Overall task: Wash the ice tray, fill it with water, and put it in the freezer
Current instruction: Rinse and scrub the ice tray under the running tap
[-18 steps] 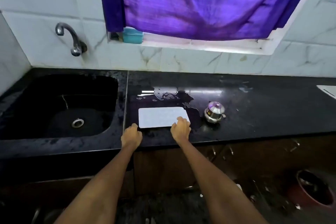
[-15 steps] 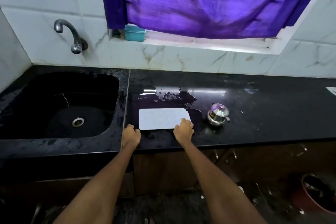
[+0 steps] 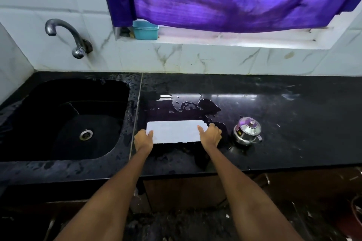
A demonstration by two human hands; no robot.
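A white rectangular ice tray lies flat on the wet black counter, just right of the sink. My left hand grips its left end, thumb on top. At the tray's right end my right hand holds on the same way, its thumb lying over the top face and the fingers curled round the edge. The tray's cells are not visible from here; only a plain white face shows.
A black sink with a steel drain lies to the left, a wall tap above it. A small steel pot with lid stands right of the tray. A water puddle spreads behind it. A teal box sits on the window ledge.
Both hands have closed in on the tray's ends and taken hold, thumbs now lying on top. The view has shifted slightly.
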